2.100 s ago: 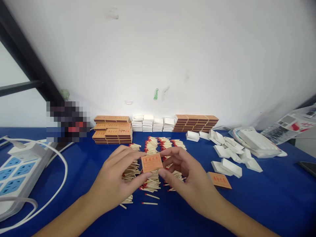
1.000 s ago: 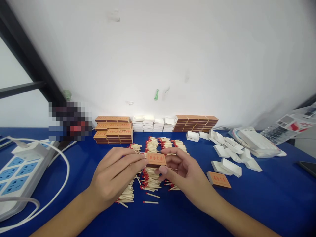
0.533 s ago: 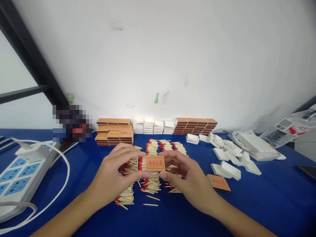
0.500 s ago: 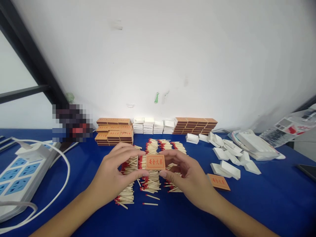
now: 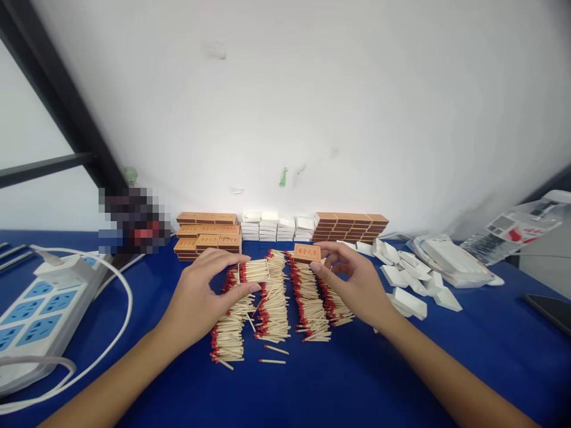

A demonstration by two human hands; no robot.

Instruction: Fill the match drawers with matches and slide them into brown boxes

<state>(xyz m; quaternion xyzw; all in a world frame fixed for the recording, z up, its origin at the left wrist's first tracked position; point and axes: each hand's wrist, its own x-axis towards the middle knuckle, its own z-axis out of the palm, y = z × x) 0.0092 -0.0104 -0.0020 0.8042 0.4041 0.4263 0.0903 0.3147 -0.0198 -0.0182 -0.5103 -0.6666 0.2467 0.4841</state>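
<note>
Between thumb and fingers, my left hand (image 5: 206, 292) grips a white matchbox tray (image 5: 239, 273) filled with red-headed matches (image 5: 255, 270). My right hand (image 5: 355, 279) pinches an orange matchbox sleeve (image 5: 307, 252) with red lettering, its dark side edge showing. The tray and sleeve are apart, with a gap between my hands. Beneath them, loose matches (image 5: 273, 303) lie in several long rows, heads mostly to the left. Two single matches (image 5: 272, 361) lie at the near end of these rows.
Orange matchboxes are stacked at the back left (image 5: 208, 242) and back right (image 5: 350, 226), with white trays (image 5: 268, 229) stacked between. Loose white trays (image 5: 408, 304) lie scattered at right, by plastic packaging (image 5: 455, 261). A power strip (image 5: 53, 309) with white cables stands at left.
The sleeve, which half covered the filled tray, has come off. My right hand has carried it up and right, while my left hand has moved slightly up and left with the tray.
</note>
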